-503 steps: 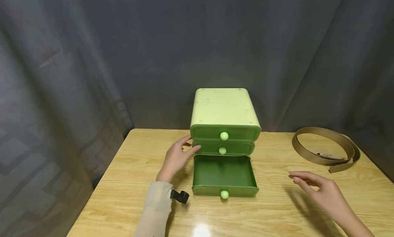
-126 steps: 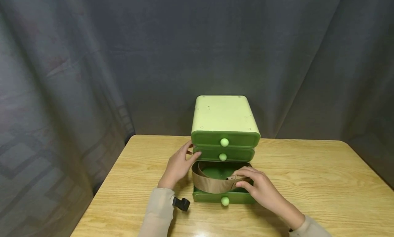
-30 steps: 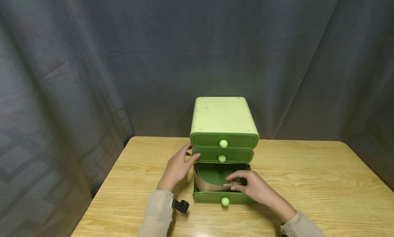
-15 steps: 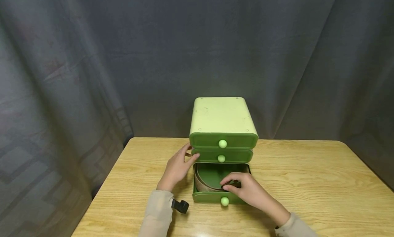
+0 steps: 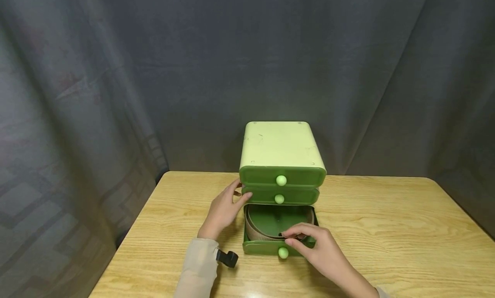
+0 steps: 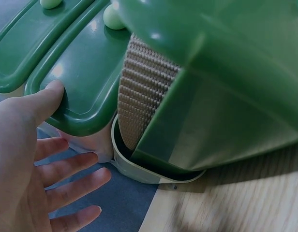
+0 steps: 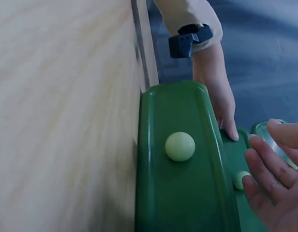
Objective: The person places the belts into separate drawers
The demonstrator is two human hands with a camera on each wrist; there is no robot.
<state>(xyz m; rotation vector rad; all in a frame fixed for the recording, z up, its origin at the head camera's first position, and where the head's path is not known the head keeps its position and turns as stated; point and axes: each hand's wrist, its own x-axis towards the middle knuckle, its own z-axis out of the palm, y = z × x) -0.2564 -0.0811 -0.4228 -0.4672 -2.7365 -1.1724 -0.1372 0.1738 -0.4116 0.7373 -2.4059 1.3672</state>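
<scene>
In the head view, a tan webbing belt [image 5: 253, 232] lies coiled inside the pulled-out bottom drawer [image 5: 263, 248] of a small green chest [image 5: 282, 143]. Its ribbed weave also shows in the left wrist view, where the belt [image 6: 141, 87] stands on edge along the drawer wall. My right hand [image 5: 322, 250] is over the drawer's front right, fingertips at the belt's near edge. The right wrist view shows that hand [image 7: 279, 183] with fingers apart. My left hand [image 5: 224, 210] steadies the chest's left side, thumb on the middle drawer front [image 6: 86, 82] and fingers spread.
The top drawer [image 5: 259, 176] is closed and bears a round pale knob [image 5: 281, 180]. The chest stands on a wooden table [image 5: 383, 220], with a dark grey curtain [image 5: 216, 74] behind it. A black wrist device [image 5: 228, 258] sits on the left sleeve.
The belt went from the table's right side into the bottom drawer and settled lower. My right hand now loosens from it, thumb and fingers parting. The left hand stays put.
</scene>
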